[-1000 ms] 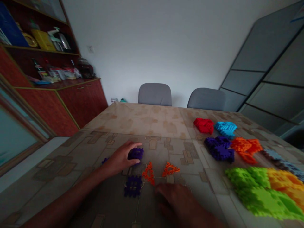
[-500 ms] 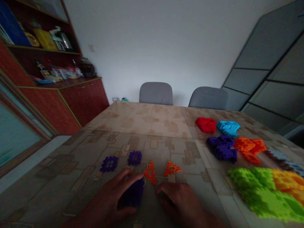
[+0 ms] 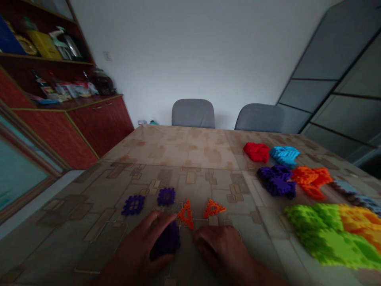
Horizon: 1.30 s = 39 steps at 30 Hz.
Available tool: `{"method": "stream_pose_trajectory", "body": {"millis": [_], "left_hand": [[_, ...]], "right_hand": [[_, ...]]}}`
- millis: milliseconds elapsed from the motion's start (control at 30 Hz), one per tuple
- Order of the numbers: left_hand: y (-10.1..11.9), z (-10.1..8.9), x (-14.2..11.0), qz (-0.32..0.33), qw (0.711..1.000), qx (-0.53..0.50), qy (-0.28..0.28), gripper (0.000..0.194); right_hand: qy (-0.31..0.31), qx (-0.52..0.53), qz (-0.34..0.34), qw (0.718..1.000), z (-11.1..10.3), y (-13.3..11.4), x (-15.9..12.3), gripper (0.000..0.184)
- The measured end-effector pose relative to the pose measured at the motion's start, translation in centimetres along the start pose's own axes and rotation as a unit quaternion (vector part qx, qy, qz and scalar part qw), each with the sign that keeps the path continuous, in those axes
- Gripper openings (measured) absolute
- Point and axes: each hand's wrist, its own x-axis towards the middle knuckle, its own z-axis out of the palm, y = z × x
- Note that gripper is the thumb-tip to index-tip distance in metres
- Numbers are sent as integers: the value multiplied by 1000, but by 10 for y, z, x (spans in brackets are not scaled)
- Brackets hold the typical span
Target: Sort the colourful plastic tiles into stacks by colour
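Note:
My left hand (image 3: 138, 242) curves its thumb and fingers around a dark purple interlocking plastic piece (image 3: 168, 238) low on the table, gripping its left side. Part of that piece is hidden by the hand. To its right, my right hand (image 3: 222, 248) rests with fingers curled into a loose fist, and no piece shows in it. Beyond the hands lie two orange triangular pieces, a left one (image 3: 191, 217) and a right one (image 3: 214, 211). Farther left are two flat purple square pieces with window-like grids, one (image 3: 133, 205) nearer the left edge and the other (image 3: 166, 196) beside it.
On the right lie piles of plastic pieces: red (image 3: 256, 152), light blue (image 3: 284, 156), purple (image 3: 276, 182), orange (image 3: 311, 178), green (image 3: 336, 242), yellow (image 3: 361, 218) and grey (image 3: 357, 194). Two grey chairs, one here (image 3: 193, 114), stand behind the patterned table (image 3: 166, 147).
The view has shifted slightly, so the scene sits a bit higher and farther left. Both hands keep nearly the same pose, and the pieces on the table lie as before.

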Motion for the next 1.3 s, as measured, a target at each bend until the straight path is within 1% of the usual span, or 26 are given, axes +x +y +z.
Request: {"method": "stream_pose_trajectory", "body": {"millis": [67, 133, 233, 300, 367, 433, 500, 533, 600, 667, 733, 833, 900, 967, 1067, 1133, 1167, 1233, 1300], "left_hand": [[2, 8, -5, -6, 998, -59, 26, 68], [2, 11, -8, -18, 990, -132, 37, 64], [-3, 6, -7, -58, 972, -224, 30, 61], [-5, -2, -5, -55, 964, -261, 7, 66], [-5, -12, -2, -13, 969, -245, -39, 73], [0, -23, 3, 60, 976, -182, -107, 78], [6, -33, 10, 143, 968, -117, -168, 77], [10, -37, 14, 179, 961, -91, -189, 75], [16, -40, 21, 231, 949, -54, -209, 72], [20, -34, 24, 247, 945, -33, -209, 71], [23, -19, 23, 226, 957, -27, -182, 73], [27, 8, 18, 145, 982, -48, -112, 81], [27, 17, 16, 101, 988, -92, -72, 85], [24, 14, 16, 68, 986, -145, -34, 83], [13, -5, 21, 38, 977, -210, 5, 74], [7, -14, 22, 43, 974, -223, 3, 76], [5, -16, 22, 49, 975, -217, -12, 79], [5, -14, 20, 71, 979, -183, -63, 84], [10, -9, 19, 98, 977, -136, -129, 87]], "right_hand": [[-1, -4, -2, 1000, 1, 1, 0, 16], [-5, -10, -2, 1000, 1, 0, 0, 15], [-7, -14, 5, 1000, 0, -1, -1, 16], [-8, -11, 15, 1000, 0, -3, -1, 13], [-9, -9, 27, 1000, 0, -5, -2, 10], [-6, -13, 34, 999, 1, -6, -2, 11], [-4, -17, 33, 999, 2, -6, -2, 10], [-3, -16, 30, 999, 2, -6, -1, 13], [3, -5, 22, 1000, 1, -6, 0, 17], [17, 17, 16, 1000, 0, -6, 1, 18], [39, 42, 23, 998, -1, -4, 1, 19], [80, 77, 40, 993, -2, 1, 0, 20], [99, 91, 39, 990, -2, 5, 0, 20], [110, 89, 36, 989, -1, 7, -1, 20], [98, 64, 38, 992, -1, 7, -1, 20], [77, 40, 37, 996, -1, 4, -1, 21], [66, 29, 37, 997, -2, 3, -1, 21], [55, 13, 46, 997, -3, 1, 1, 22], [61, 5, 57, 996, -4, 0, 2, 23]]}}
